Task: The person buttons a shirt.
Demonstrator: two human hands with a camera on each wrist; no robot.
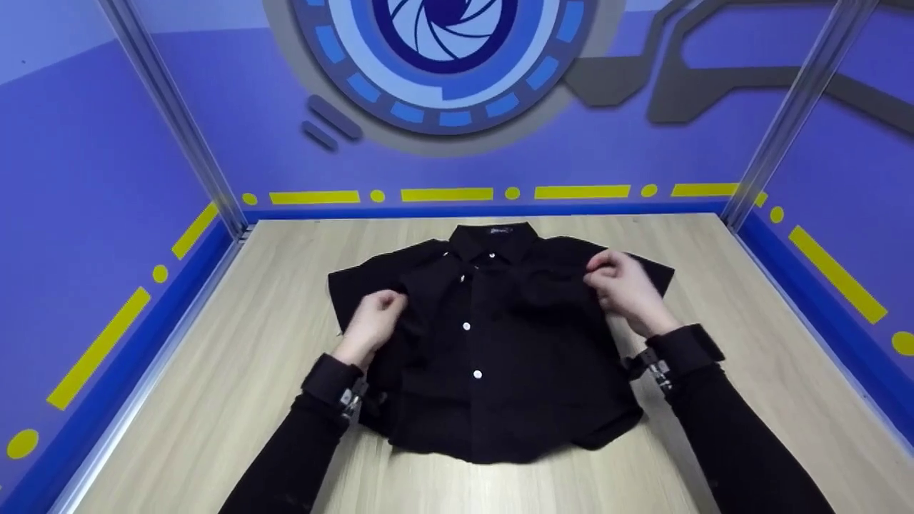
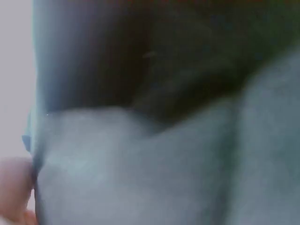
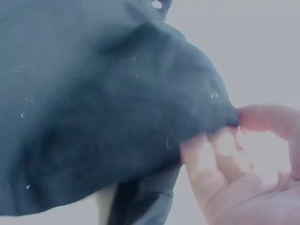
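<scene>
Head view, as I watch: the black shirt (image 1: pixel 532 350) lies front up on the worktop (image 1: pixel 214 371), its hem (image 1: pixel 478 453) nearest. Beyond it, the left hand (image 1: pixel 369 323) and right hand (image 1: pixel 626 289) each pinch cloth at opposite sides, apparently to hold the front spread between them. Farthest off, the collar (image 1: pixel 469 244) points toward the patterned wall (image 1: pixel 500 168), perhaps leaving both sides equally within reach.

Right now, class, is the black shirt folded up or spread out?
Spread out: in the head view, the black shirt shows its collar, hem and both sleeves, which reach to opposite sides.
</scene>
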